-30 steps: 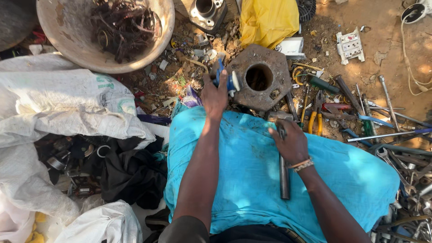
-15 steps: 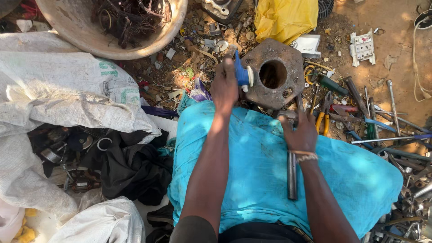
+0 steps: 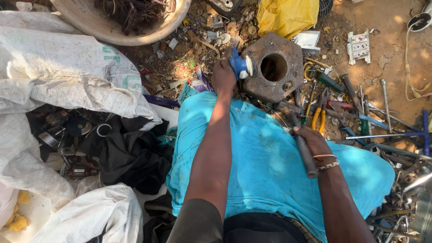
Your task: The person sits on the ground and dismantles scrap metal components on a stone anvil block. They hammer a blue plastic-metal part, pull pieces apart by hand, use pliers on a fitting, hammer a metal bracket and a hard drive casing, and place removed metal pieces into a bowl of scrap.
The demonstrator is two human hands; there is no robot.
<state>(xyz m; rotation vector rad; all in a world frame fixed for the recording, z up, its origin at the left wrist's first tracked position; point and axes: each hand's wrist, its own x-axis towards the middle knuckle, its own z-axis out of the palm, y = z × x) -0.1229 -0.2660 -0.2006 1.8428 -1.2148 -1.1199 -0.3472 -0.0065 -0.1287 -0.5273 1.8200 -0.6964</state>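
Head-camera footage is filled mostly by a bright turquoise cloth (image 3: 270, 166) spread over the seated person's lap, flanked by crumpled white woven sacks (image 3: 58, 76) on one side and a scatter of long metal hand tools (image 3: 378, 130) on the bare earth on the other. Just beyond the cloth, a rusty hexagonal metal block with a round central hole (image 3: 279, 67) is set on the ground. A small blue and white plastic fitting (image 3: 241, 66) is held closed in the left hand (image 3: 223, 76), pressed against the block's edge beside the hole. A dark metal hammer (image 3: 300, 139) is gripped by its handle in the right hand (image 3: 317, 144), its head low near the block. The fitting appears intact, so any breaking apart is judged not yet done.
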